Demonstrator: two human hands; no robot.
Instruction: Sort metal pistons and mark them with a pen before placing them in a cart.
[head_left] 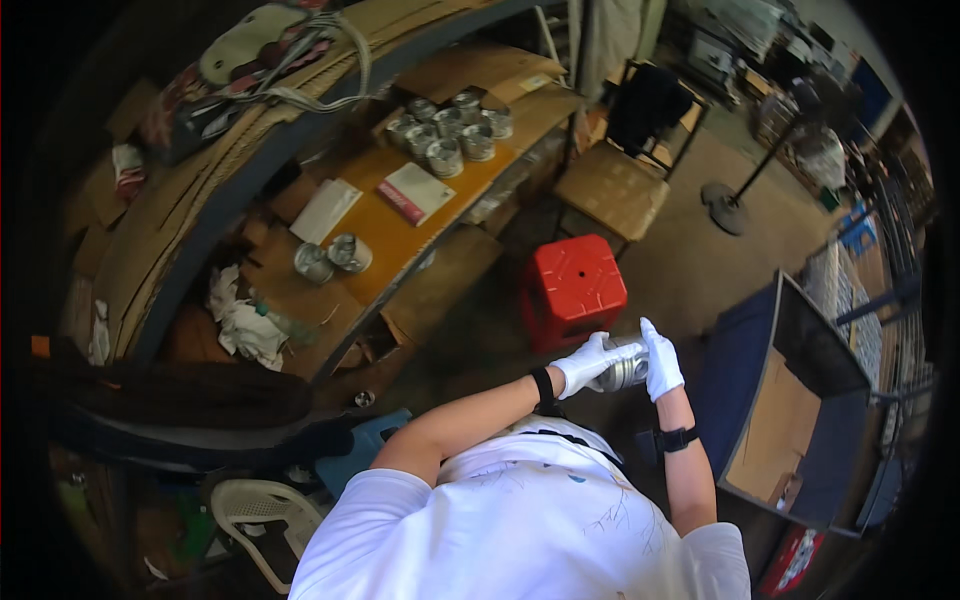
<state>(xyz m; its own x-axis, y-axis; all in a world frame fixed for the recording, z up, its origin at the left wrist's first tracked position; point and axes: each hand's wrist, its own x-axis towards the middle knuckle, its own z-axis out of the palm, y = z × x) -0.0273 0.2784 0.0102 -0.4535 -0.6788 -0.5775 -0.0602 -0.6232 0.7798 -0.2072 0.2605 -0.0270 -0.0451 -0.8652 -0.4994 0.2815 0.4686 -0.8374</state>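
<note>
In front of my body I hold a silver metal piston (625, 374) with ring grooves round its side. My left hand (590, 363), in a white glove, grips it from the left, with the thumb and fingers along its top. My right hand (660, 366), also gloved in white, presses against its right side with the fingers stretched straight up. The undersides of both hands are hidden. Just beyond my hands stands a red plastic stool (575, 285).
An orange-topped workbench (390, 235) at the left bears several pistons (445, 130), two nearer ones (330, 258) and a white-and-red box (415, 193). A dark blue bin (735, 400) stands at the right, a wooden-seated chair (610, 190) ahead. A white plastic chair (265, 510) is behind left.
</note>
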